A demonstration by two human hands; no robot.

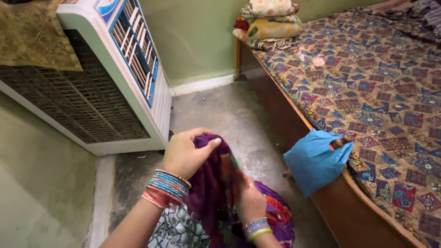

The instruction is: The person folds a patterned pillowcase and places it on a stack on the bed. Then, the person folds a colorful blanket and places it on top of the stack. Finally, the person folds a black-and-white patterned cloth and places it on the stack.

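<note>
My left hand [184, 154] grips the top of a bunched purple cloth [216, 181], thumb pressed over its upper fold. My right hand [250, 202] holds the same cloth lower down on its right side, fingers partly hidden in the folds. Both wrists carry stacked bangles. The cloth hangs in front of my patterned clothing at the bottom of the view, above the grey floor.
A white air cooler [115, 78] with blue louvres stands at the left by the green wall. A wooden bed [285, 115] with a patterned cover fills the right; a blue plastic bag [317, 160] hangs over its edge. Folded bedding [268, 23] lies at its far end.
</note>
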